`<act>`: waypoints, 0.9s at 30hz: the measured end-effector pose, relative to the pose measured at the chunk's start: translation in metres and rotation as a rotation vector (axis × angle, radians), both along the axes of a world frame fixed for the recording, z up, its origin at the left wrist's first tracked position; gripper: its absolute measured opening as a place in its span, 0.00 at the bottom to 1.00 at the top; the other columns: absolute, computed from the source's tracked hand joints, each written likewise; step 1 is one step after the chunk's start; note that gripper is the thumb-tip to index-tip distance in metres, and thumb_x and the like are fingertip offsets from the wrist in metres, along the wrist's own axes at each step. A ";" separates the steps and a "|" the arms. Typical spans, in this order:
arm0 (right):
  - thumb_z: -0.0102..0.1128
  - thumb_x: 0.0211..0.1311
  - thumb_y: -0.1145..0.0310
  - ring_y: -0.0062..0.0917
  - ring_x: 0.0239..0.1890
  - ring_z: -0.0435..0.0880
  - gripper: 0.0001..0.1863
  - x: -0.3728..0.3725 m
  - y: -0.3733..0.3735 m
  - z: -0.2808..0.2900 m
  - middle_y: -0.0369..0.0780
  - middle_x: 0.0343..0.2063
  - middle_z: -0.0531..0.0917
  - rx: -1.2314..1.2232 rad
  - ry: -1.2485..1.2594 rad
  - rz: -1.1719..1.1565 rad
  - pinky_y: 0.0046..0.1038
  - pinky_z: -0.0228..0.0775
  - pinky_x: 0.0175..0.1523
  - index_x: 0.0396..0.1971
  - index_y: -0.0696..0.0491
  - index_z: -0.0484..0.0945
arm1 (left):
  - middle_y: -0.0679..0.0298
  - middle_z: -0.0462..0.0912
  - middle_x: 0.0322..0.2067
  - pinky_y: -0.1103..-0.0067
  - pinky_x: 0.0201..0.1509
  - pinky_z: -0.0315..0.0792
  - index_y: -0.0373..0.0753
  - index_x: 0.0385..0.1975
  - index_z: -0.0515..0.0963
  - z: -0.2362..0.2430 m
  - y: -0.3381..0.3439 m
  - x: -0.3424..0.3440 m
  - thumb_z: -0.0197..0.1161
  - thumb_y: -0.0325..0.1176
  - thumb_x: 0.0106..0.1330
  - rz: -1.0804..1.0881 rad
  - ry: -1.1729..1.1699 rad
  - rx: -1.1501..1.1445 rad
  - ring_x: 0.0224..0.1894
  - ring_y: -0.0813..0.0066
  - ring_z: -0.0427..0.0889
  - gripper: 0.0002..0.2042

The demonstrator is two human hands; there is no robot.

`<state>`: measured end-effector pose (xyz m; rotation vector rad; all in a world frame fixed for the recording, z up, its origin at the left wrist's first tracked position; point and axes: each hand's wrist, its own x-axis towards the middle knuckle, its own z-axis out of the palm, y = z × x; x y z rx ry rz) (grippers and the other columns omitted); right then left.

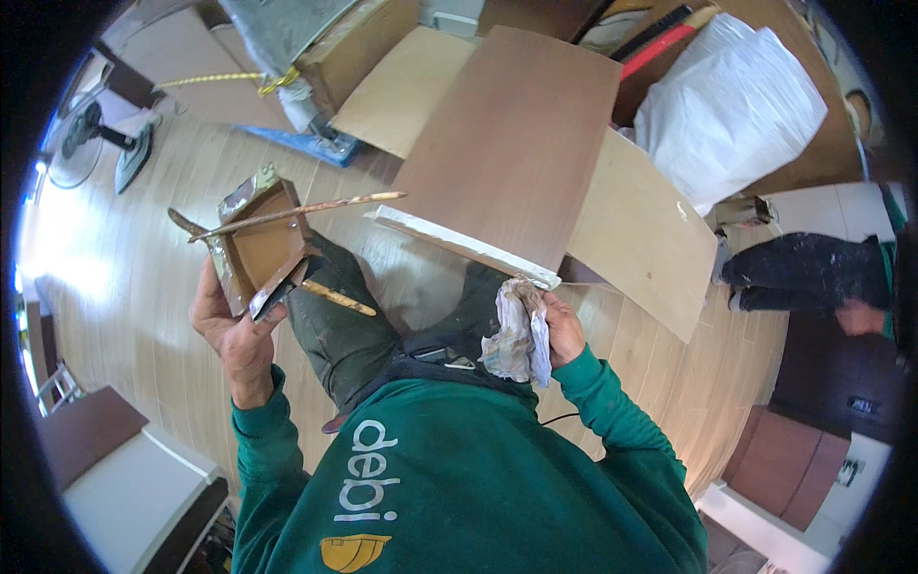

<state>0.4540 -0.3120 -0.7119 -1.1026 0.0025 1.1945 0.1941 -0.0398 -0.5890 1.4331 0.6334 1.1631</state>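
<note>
My left hand (234, 330) grips a small, shallow open box (270, 247) with stained, worn edges. A long thin stick (330, 206) lies across the box, and a shorter stick (339, 298) juts out from its near side. My right hand (564, 330) is closed round a crumpled, stained white rag (519, 335), right beside the near corner of a brown wooden panel (516, 134). Along the panel's near edge runs a rough white strip (449, 239). The rag hangs down below that corner; whether it touches the strip I cannot tell.
Cardboard sheets (650, 239) stick out beneath the panel. Beyond it are a white plastic bag (732, 110) and a cardboard box (359, 48). A fan (81, 139) stands far left. At right is another person in dark trousers (813, 273).
</note>
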 end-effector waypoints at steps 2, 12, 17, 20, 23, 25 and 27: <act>0.45 0.66 0.71 0.22 0.45 0.78 0.15 0.008 -0.016 0.006 0.40 0.44 0.79 0.017 0.010 -0.002 0.23 0.68 0.52 0.48 0.61 0.73 | 0.60 0.78 0.44 0.76 0.54 0.69 0.27 0.54 0.68 0.000 0.000 0.005 0.80 0.35 0.37 -0.016 -0.016 -0.003 0.47 0.71 0.77 0.41; 0.52 0.63 0.69 0.20 0.35 0.80 0.11 0.094 -0.099 0.076 0.37 0.34 0.82 -0.259 -0.450 -0.400 0.22 0.72 0.42 0.40 0.60 0.76 | 0.61 0.78 0.43 0.79 0.52 0.69 0.28 0.54 0.69 0.024 -0.006 0.023 0.79 0.36 0.39 -0.124 -0.039 0.025 0.46 0.73 0.77 0.39; 0.55 0.62 0.67 0.22 0.35 0.81 0.16 0.165 -0.079 0.085 0.40 0.34 0.83 -0.199 -0.979 -0.311 0.23 0.72 0.42 0.45 0.61 0.75 | 0.62 0.79 0.42 0.79 0.51 0.69 0.29 0.52 0.70 0.042 -0.015 0.026 0.79 0.36 0.38 -0.155 -0.036 0.034 0.45 0.74 0.77 0.38; 0.58 0.59 0.63 0.29 0.37 0.83 0.19 0.195 -0.064 0.078 0.45 0.35 0.83 -0.844 -1.305 -0.134 0.26 0.73 0.44 0.48 0.57 0.75 | 0.62 0.79 0.42 0.79 0.51 0.69 0.29 0.52 0.70 0.052 -0.023 0.030 0.79 0.37 0.38 -0.153 -0.025 0.071 0.44 0.75 0.77 0.38; 0.60 0.56 0.59 0.31 0.38 0.83 0.22 0.197 -0.040 0.068 0.46 0.36 0.83 -0.633 -1.458 -0.275 0.29 0.73 0.45 0.48 0.54 0.75 | 0.61 0.80 0.41 0.79 0.51 0.70 0.29 0.53 0.70 0.059 -0.026 0.035 0.79 0.34 0.39 -0.188 -0.030 0.069 0.44 0.75 0.78 0.38; 0.60 0.56 0.58 0.30 0.31 0.83 0.21 0.191 -0.014 0.069 0.45 0.34 0.83 -0.547 -1.256 -0.201 0.30 0.75 0.41 0.46 0.55 0.76 | 0.62 0.80 0.42 0.80 0.52 0.69 0.29 0.53 0.70 0.062 -0.027 0.034 0.79 0.33 0.38 -0.207 -0.007 0.066 0.45 0.75 0.78 0.38; 0.60 0.57 0.57 0.27 0.32 0.83 0.22 0.175 0.020 0.068 0.44 0.33 0.83 -0.329 -0.856 -0.146 0.29 0.76 0.39 0.46 0.57 0.75 | 0.62 0.80 0.43 0.79 0.52 0.69 0.29 0.54 0.70 0.062 -0.027 0.033 0.80 0.34 0.37 -0.183 0.000 0.056 0.45 0.75 0.77 0.39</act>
